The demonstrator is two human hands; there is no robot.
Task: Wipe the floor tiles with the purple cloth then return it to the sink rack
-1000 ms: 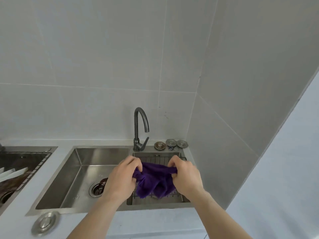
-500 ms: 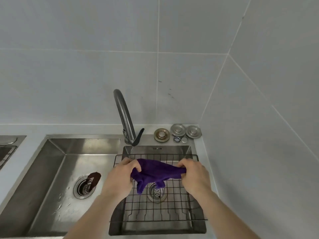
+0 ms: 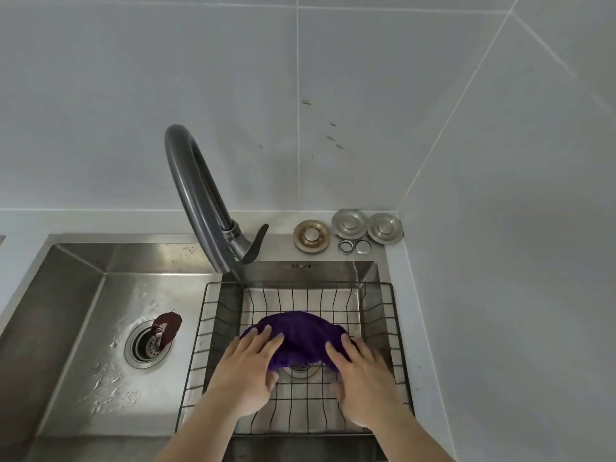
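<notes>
Both hands lie palm-down with the fingers spread, so neither has a closed grip: the left hand (image 3: 248, 371) presses on the left edge of the purple cloth (image 3: 301, 338), and the right hand (image 3: 361, 381) on its right edge. Whether any fingertip curls under the fabric cannot be told, since the backs of the hands hide the underside. The cloth sits bunched in a low mound on the wire sink rack (image 3: 213, 331), which rests in the smaller right basin of the steel sink (image 3: 83, 295). The hands cover the cloth's near corners, so its full outline is not visible. Under its near edge, part of a round drain (image 3: 301, 370) shows through the wires, the rest masked by cloth and fingers.

Both forearms run out of the bottom of the view. The dark curved faucet (image 3: 196, 195) rises from the back ledge, and its spout end is hard to separate from the rack's far rim. In the left basin, a dark reddish piece (image 3: 168, 326) lies at the edge of the strainer drain (image 3: 148, 343); what it is cannot be made out. Water droplets speckle that basin's floor. On the counter behind the right basin lie three round metal stoppers (image 3: 350, 223) and two small rings (image 3: 353, 247), touching or nearly so. The sink's left side is cut off by the frame.
</notes>
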